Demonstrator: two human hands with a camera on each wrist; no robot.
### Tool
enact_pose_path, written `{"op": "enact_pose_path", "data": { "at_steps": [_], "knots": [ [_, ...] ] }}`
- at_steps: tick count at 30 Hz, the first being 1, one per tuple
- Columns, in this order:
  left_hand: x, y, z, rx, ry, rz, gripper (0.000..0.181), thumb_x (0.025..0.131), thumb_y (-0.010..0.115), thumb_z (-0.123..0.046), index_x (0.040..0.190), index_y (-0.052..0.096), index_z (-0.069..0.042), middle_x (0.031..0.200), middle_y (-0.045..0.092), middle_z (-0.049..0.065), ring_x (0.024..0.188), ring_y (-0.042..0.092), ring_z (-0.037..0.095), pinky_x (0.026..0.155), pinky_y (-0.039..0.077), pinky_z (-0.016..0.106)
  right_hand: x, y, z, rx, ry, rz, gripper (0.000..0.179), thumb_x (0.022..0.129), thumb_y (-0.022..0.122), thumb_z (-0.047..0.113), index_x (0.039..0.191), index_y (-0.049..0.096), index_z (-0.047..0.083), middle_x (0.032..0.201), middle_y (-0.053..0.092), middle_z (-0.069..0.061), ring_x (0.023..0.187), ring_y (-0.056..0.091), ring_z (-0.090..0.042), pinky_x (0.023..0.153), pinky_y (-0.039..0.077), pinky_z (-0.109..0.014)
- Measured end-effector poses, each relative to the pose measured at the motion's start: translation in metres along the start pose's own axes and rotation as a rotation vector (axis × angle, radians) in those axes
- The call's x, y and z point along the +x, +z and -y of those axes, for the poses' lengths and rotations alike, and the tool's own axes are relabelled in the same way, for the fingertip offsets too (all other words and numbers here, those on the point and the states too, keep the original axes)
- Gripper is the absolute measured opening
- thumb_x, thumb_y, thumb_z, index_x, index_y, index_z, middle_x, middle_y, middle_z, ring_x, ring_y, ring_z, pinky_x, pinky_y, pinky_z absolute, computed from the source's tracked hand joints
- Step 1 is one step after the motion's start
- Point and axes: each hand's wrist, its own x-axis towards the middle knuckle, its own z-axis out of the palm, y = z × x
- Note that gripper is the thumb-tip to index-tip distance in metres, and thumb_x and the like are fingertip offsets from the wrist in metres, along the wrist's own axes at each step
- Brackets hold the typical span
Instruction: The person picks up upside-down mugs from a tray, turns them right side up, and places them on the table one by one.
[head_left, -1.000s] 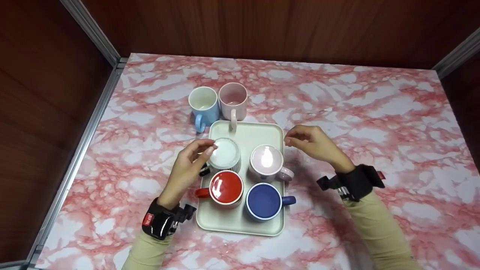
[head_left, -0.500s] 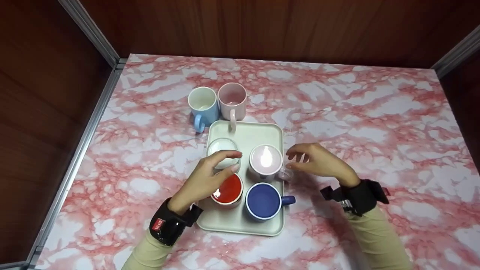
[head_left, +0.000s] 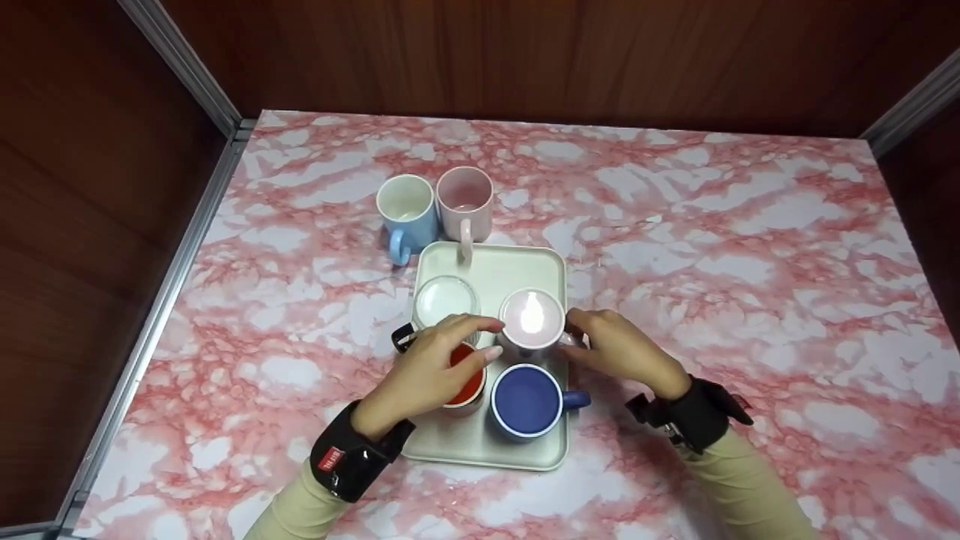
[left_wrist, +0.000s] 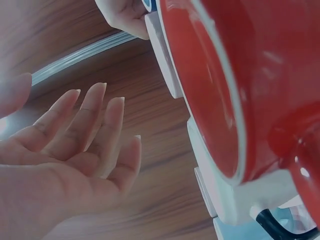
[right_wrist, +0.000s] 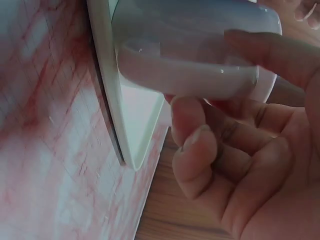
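A pale tray [head_left: 514, 266] lies on the marbled desk [head_left: 735, 225], carrying four mugs in two rows. The pale pink mug [head_left: 532, 319] stands at its right edge, and the person's right hand [head_left: 622, 349] meets it there, thumb and bent fingers on either side of the handle; whether they are clamped on it cannot be told.

The left hand [head_left: 427, 371] hangs over the red mug [head_left: 471, 386], its fingers [left_wrist: 107, 127] loosely bent and apart, with a gap between them and the red wall in the left wrist view. Its fingertips point at the pale pink mug's left side, near it.

The dark blue mug [head_left: 527, 401] sits just in front of the pale pink one, its handle jutting past the tray's right edge, so the right hand has little room on that side. The white mug [head_left: 444, 300] is behind the red one, its black handle crossing the left edge. A strip of tray surface shows behind the pale pink mug. Beyond the tray's far left corner, the sky-blue mug [head_left: 420, 229] and the rose mug [head_left: 480, 217] stand side by side, the rose handle overhanging the tray's far edge. The desk spreads widest to the right, reaching back to a wood-patterned wall [head_left: 525, 60].
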Motion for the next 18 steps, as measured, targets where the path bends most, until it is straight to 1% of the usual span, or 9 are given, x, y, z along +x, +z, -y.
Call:
{"op": "enact_pose_path", "data": {
  "at_steps": [3,6,12,15,18],
  "knots": [
    [-0.0012,0.0019,-0.0009,0.004,0.004,0.011,0.032,0.091,0.057,-0.026,0.114,0.060,-0.004,0.111,0.060,0.004,0.109,0.052,0.016,0.093,0.038,0.035,-0.0010,0.0015,0.0021,-0.023,-0.004,-0.014,0.018,0.076,0.067,0.006,0.070,0.050,0.007,0.061,0.044,0.003,0.057,0.041,-0.013,0.053,0.034,-0.027],
    [-0.0020,0.0027,-0.0006,0.000,-0.010,0.018,0.032,0.091,0.056,-0.026,0.114,0.060,-0.005,0.112,0.060,0.004,0.110,0.051,0.016,0.094,0.037,0.036,-0.0016,0.0027,0.0027,-0.031,0.000,-0.019,0.020,0.077,0.066,0.005,0.067,0.049,0.007,0.060,0.042,0.004,0.056,0.039,-0.012,0.052,0.033,-0.026],
    [-0.0031,0.0033,-0.0001,0.004,-0.025,0.032,0.034,0.092,0.055,-0.028,0.117,0.059,-0.005,0.114,0.059,0.004,0.113,0.049,0.017,0.096,0.034,0.038,-0.0019,0.0050,0.0042,-0.058,-0.008,-0.030,0.017,0.078,0.065,0.002,0.071,0.050,0.007,0.061,0.042,0.004,0.056,0.041,-0.012,0.051,0.035,-0.027],
    [-0.0034,0.0032,-0.0004,0.009,-0.027,0.031,0.035,0.092,0.055,-0.029,0.118,0.058,-0.006,0.116,0.059,0.003,0.113,0.049,0.017,0.097,0.034,0.038,-0.0020,0.0065,0.0051,-0.089,-0.009,-0.051,0.015,0.079,0.064,0.001,0.075,0.050,0.006,0.061,0.042,0.003,0.056,0.043,-0.013,0.050,0.037,-0.030],
    [-0.0037,0.0035,-0.0006,0.008,-0.033,0.032,0.036,0.092,0.055,-0.030,0.120,0.058,-0.007,0.116,0.058,0.003,0.113,0.049,0.017,0.097,0.034,0.038,-0.0023,0.0078,0.0061,-0.117,0.001,-0.070,0.014,0.079,0.064,0.001,0.077,0.051,0.005,0.060,0.045,0.001,0.057,0.049,-0.017,0.050,0.040,-0.035]
  ]
}}
